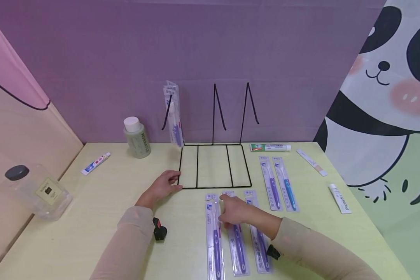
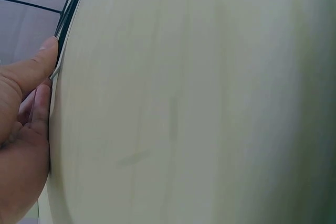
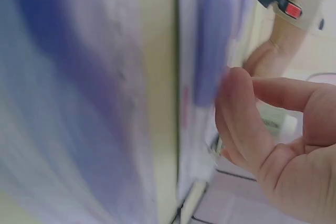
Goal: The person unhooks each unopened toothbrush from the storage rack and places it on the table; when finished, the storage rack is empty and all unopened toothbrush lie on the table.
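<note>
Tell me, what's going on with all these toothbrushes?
A person's left hand holds a corner of the rack, and their right hand is over one of the five packed toothbrushes lying on the table. At least one more toothbrush hangs on the rack's left hook. The other two hooks are bare.

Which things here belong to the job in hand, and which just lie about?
Likely in the job:
wire rack
toothbrush packaging on its left hook
three toothbrush packs in front
two toothbrush packs to its right

Probably just lying about:
clear bottle
green bottle
three tubes
thin pale strip
</note>
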### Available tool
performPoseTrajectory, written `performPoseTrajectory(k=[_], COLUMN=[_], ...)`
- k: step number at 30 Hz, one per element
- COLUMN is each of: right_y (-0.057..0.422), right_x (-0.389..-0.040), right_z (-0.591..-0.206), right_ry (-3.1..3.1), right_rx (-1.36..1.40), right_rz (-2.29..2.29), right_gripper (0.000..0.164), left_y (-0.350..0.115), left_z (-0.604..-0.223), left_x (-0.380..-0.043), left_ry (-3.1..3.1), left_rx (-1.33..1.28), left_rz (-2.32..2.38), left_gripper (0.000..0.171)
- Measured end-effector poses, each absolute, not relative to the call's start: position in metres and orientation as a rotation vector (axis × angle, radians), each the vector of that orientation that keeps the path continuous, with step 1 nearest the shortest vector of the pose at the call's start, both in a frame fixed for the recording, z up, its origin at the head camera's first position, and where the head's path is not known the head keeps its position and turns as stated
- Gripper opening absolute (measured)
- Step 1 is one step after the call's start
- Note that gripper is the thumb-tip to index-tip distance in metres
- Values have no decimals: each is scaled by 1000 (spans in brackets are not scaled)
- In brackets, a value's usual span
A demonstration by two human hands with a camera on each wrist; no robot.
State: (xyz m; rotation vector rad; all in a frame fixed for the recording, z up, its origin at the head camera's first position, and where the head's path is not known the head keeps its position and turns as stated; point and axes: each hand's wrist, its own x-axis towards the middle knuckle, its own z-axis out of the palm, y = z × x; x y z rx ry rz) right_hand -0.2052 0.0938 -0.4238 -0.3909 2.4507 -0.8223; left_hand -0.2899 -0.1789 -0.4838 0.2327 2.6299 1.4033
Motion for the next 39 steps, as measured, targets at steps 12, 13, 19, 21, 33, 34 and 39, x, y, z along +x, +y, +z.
performPoseTrajectory(k=[12, 13, 19, 21, 33, 34, 39], right_y=[154, 160, 187, 193, 200, 200, 201], right_x=[-280, -288, -319, -324, -330, -330, -331], right_z=[-423, -427, -449, -454, -458, -458, -460], right_ry=[2649, 2660, 2637, 2607, 2547, 2550, 2531], right_rx=[-418, -407, -316, -296, -319, -320, -353], right_rz=[-871, -902, -1013, -1032, -1070, -1065, -1078], right_gripper=[54, 55, 65, 68, 71, 71, 76], left_y=[-180, -180, -179, -179, -180, -180, -181], left_z=[-483, -484, -483, -484, -485, -485, -482], left_x=[-291, -291, -290, -290, -291, -291, -293], left_ry=[2642, 2640, 2634, 2634, 2614, 2609, 2576], left_rx=[232, 227, 210, 213, 180, 183, 175], left_rz=[1373, 1375, 1378, 1383, 1377, 1379, 1386], left_gripper=[52, 52, 52, 52, 53, 53, 54])
